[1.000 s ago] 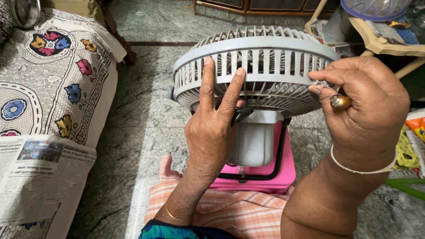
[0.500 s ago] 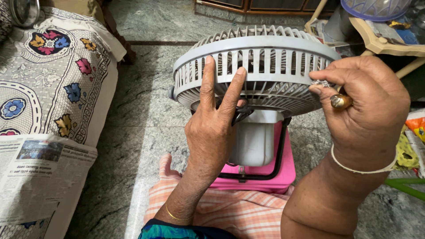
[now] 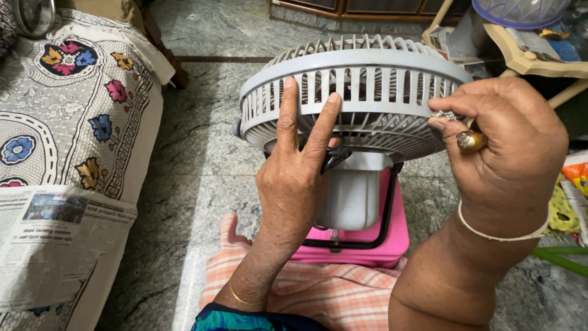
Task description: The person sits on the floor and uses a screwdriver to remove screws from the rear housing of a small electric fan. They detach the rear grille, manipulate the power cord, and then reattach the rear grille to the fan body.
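The round grey slatted plastic fan guard (image 3: 358, 92), at upper centre of the frame above a pink base (image 3: 392, 239), is flanked by both hands: the left hand (image 3: 300, 178) is laid spread-fingered against its near rim, while the right hand (image 3: 502, 153) is pinched on its right edge.

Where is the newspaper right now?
In the head view, the newspaper lies at the lower left on the flowered cloth, left of the left hand.
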